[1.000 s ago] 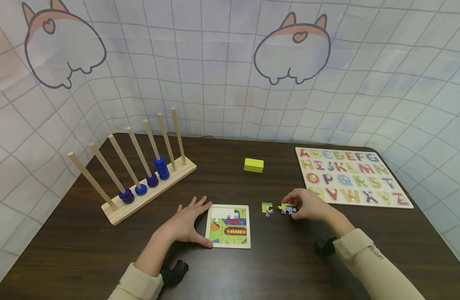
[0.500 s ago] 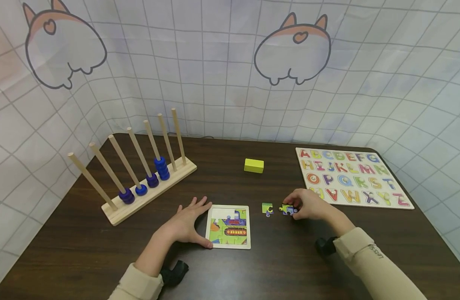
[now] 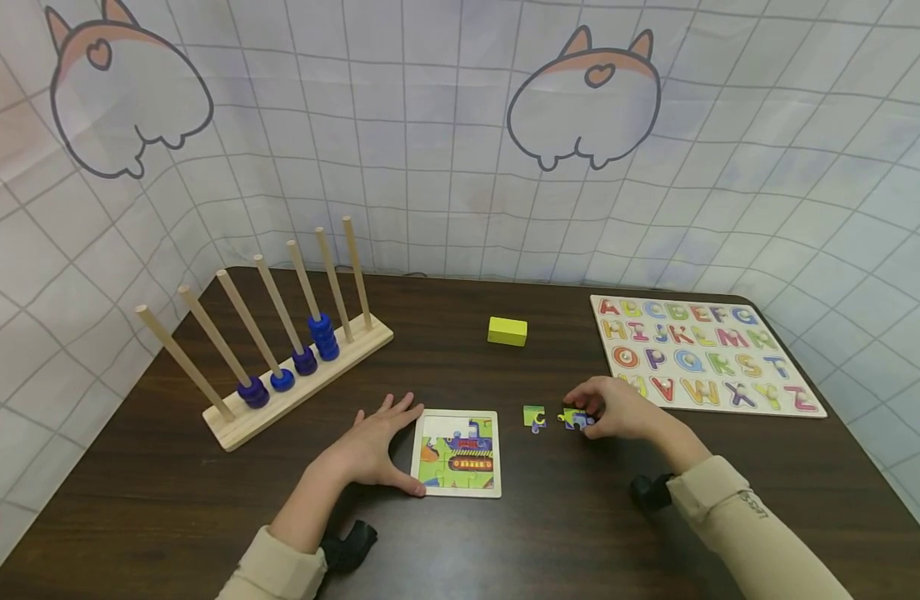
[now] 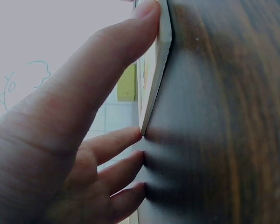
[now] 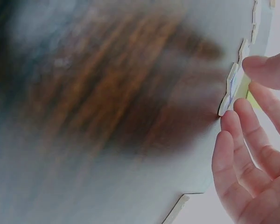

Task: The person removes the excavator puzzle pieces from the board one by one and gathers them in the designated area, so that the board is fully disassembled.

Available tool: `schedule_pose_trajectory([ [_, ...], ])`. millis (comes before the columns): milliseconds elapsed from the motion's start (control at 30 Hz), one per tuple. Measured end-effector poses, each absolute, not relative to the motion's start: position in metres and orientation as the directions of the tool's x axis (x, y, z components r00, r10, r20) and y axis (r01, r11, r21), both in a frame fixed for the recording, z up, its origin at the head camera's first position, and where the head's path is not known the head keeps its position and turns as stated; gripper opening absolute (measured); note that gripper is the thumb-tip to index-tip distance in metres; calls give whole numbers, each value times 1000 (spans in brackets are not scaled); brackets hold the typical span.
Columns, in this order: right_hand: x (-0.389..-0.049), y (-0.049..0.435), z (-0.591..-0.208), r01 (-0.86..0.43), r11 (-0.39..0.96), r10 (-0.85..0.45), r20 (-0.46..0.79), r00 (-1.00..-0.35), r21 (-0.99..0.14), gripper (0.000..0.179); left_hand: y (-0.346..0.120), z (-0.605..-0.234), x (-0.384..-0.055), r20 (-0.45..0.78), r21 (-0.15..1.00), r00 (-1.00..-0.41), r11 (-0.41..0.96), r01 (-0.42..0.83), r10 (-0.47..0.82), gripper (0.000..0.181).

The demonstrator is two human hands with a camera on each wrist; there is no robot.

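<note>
My left hand [image 3: 368, 450] spreads beside a square framed jigsaw puzzle [image 3: 460, 475]. Its thumb rests on the frame's near left corner, and the index fingertip touches the far left corner. Part of the puzzle's upper left shows bare white backing. Right of it, my right hand [image 3: 617, 410] pinches a purple and green jigsaw piece [image 3: 576, 419] low over the table. In the right wrist view, the thumb [image 5: 259, 70] and fingertips surround the piece's edge [image 5: 229, 91]; another piece edge overlaps behind it. A loose green jigsaw piece [image 3: 533, 415] lies between the puzzle and this hand.
At the left stands a wooden peg rack [image 3: 302, 387] with blue and purple rings on some tall pegs. A yellow block [image 3: 507, 331] sits behind the puzzle. An alphabet board [image 3: 700, 354] lies right, just beyond my right hand. A patterned white curtain [image 3: 460, 142] borders the table.
The pinched jigsaw piece has turned and shifted slightly under my right fingers since a second ago. My left hand and the framed puzzle have stayed where they were.
</note>
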State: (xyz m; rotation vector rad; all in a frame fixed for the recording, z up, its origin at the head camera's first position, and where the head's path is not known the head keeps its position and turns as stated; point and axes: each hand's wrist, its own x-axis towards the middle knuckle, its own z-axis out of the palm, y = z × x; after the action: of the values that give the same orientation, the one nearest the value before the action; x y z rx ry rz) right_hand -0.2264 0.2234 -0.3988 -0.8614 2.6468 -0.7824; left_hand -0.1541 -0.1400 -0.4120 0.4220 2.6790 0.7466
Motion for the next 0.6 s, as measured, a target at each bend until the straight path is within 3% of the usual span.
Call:
schedule_pose_trajectory([
  [600,-219,206,-396,-510,608,-629,22,-777,-609,38,-140,-412,-155,-252,539,-898,823,178,360,105],
])
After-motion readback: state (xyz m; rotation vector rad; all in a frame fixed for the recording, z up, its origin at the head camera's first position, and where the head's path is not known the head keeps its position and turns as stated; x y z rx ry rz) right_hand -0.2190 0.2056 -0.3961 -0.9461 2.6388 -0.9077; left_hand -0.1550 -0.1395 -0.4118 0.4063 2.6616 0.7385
